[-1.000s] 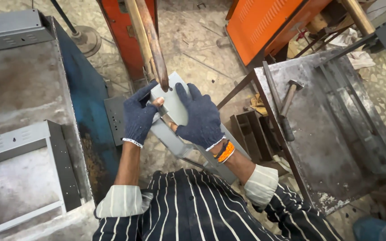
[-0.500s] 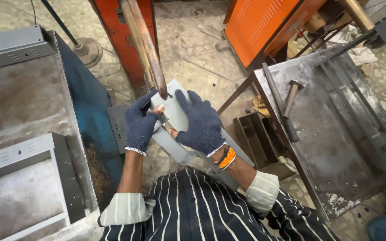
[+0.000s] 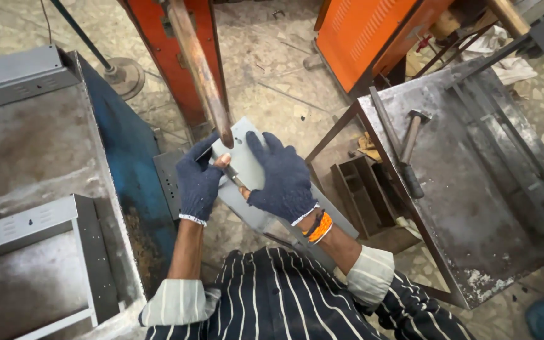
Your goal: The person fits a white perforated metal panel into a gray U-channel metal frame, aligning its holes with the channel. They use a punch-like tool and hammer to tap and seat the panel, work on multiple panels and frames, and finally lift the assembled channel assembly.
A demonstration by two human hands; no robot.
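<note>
Fingers of the right hand [image 3: 283,179] lie spread flat across the face of the grey sheet-metal piece [image 3: 247,165], pressing it down, while the left hand [image 3: 198,184] curls closed around its near left edge, bare fingertips poking through the worn glove. Both hands have hold of the same part, and it sits right under the tip of the copper rod [image 3: 201,72] that slants down from the red machine [image 3: 184,56]. Compared with a moment ago the grip looks unchanged; the piece has only crept a little, so the rod's tip now meets it close to the upper left corner beside the left thumb. From where I stand that reads as fine positioning rather than a new step. Off to the right, a hammer [image 3: 408,151] lies on the steel table [image 3: 473,239]; at left, grey brackets [image 3: 29,226] rest on the blue-sided bench [image 3: 127,157].
</note>
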